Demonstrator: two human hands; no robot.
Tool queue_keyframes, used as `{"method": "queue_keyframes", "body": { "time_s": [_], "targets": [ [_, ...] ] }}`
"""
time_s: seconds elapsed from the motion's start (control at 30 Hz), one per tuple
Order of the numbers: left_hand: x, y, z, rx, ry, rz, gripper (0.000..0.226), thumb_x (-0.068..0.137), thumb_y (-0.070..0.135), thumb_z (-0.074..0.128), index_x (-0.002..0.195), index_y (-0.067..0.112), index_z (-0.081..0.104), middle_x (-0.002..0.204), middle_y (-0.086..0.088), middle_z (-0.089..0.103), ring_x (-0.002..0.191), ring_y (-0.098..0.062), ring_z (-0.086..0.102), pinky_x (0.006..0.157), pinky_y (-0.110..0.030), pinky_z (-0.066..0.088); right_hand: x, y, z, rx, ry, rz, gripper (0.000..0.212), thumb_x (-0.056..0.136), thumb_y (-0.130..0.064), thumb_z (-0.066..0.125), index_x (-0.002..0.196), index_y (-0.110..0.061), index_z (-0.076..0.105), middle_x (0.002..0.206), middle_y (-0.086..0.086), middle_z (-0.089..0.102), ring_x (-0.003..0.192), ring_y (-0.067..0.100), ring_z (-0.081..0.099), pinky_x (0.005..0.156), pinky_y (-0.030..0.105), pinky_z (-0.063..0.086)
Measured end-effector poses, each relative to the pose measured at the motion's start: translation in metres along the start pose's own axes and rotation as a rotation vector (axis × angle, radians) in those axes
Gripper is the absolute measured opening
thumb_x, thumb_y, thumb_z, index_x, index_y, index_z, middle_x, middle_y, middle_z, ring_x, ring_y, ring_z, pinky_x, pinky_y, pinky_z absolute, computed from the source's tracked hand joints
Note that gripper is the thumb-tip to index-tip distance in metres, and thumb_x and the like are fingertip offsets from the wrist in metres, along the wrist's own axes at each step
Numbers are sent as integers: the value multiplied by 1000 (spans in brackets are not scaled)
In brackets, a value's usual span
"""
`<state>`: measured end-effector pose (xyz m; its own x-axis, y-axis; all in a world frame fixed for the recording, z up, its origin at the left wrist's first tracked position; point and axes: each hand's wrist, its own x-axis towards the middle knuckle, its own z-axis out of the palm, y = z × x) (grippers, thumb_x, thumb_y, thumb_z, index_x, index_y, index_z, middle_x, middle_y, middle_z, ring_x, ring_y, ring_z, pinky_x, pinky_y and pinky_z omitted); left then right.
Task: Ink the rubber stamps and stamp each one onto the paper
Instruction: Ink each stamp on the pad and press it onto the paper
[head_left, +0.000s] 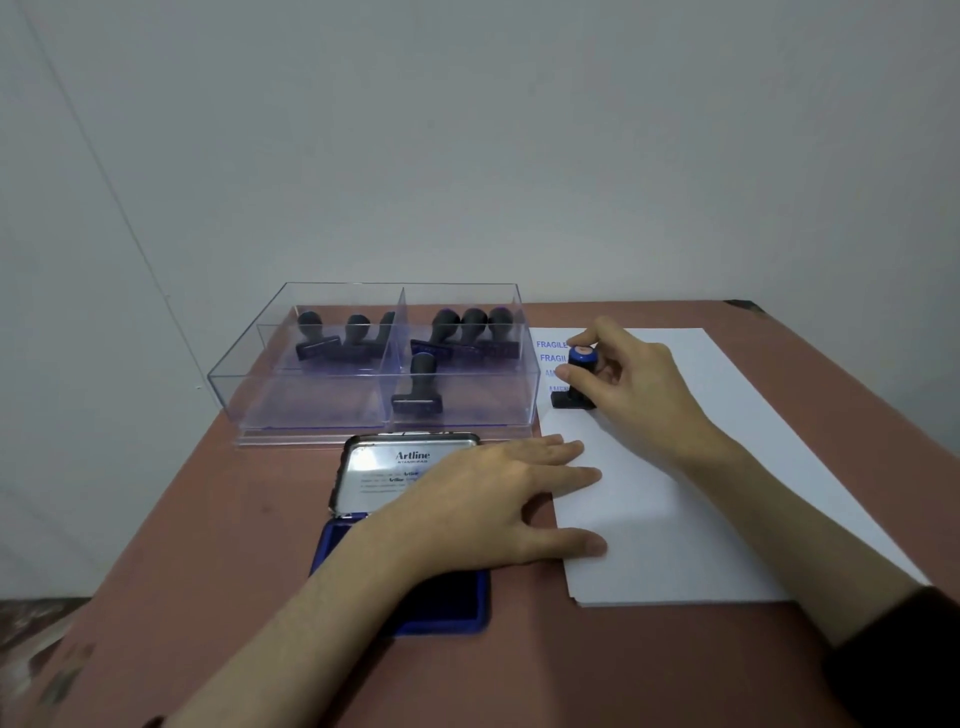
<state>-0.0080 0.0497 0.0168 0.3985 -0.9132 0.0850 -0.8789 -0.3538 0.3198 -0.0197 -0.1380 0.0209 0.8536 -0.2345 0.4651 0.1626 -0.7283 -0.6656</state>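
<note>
While the right hand (636, 387) grips a stamp (575, 383) by its handle, thumb and fingers curled round it, the stamp stands upright with its base on the paper (701, 467), near the far-left corner. Blue prints (551, 344) reading FRAGILE sit just beyond it. Left hand (498, 499) lies flat, fingers spread, tips on the paper's left edge, well nearer than the stamp. Open pad (457, 608) lies under the left wrist. Tray (311, 415), left of the paper, holds more stamps (418, 387) in both compartments.
</note>
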Motion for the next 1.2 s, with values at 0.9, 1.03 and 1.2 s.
{"method": "queue_keyframes", "body": {
  "time_s": [0.9, 1.03, 1.2],
  "targets": [
    [2, 1, -2, 26, -31, -3, 62, 82, 64, 49, 138, 42, 35, 151, 20, 23, 137, 6, 16, 114, -23, 21, 2, 3, 3, -28, -3, -44, 25, 83, -15, 68, 80, -17, 43, 90, 3, 67, 57, 13, 37, 56, 14, 36],
    [2, 0, -1, 27, -30, -4, 62, 81, 64, 48, 138, 43, 35, 151, 20, 23, 137, 6, 16, 114, -24, 21, 2, 3, 3, -34, -2, -44, 25, 84, -14, 67, 80, -17, 42, 89, 8, 67, 58, 16, 38, 55, 16, 36],
    [2, 1, -2, 26, -34, -10, 62, 81, 63, 49, 138, 43, 34, 151, 21, 22, 137, 7, 15, 113, -23, 20, 1, 5, 3, -35, -2, -50, 25, 84, -15, 67, 81, -17, 42, 90, 9, 67, 60, 19, 38, 56, 17, 36]
  ]
}}
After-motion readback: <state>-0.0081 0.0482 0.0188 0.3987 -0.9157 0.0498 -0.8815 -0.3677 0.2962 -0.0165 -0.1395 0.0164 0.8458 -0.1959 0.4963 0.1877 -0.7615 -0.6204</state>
